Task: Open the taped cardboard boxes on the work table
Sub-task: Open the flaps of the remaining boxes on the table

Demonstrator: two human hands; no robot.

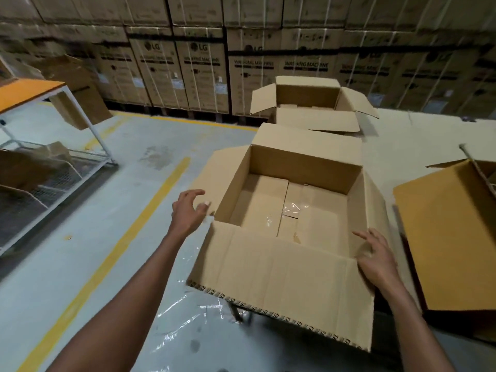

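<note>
I see the near cardboard box [292, 208] in centre of view, standing on the pale tabletop [402, 140] at its left edge, all four flaps folded out. Inside only the taped bottom is visible, w/ some clear tape [291, 210] wrinkled along the seam. The front flap [281, 280] hangs toward me, over the tabletop edge.

My left hand [188, 210] is at the front-left corner of this box, fingers spread and lightly bent, holding nothing; fingertips are just beside the left flap, maybe touching, I cannot tell. My right hand [375, 256] is at the front-right corner, fingers wide and relaxed, resting against the right flap, no grip.

Behind it a second open box [308, 103] stands, flaps out, sth pale inside. On the right a third box [451, 237] w/ orange-brown side, partly cut by the frame edge.

On the grey floor [80, 210]: a yellow line [150, 205] and clear plastic film [188, 318]. Left is a white-frame trolley [53, 116] w/ orange top. At the back, stacked washing machine cartons [201, 63].
</note>
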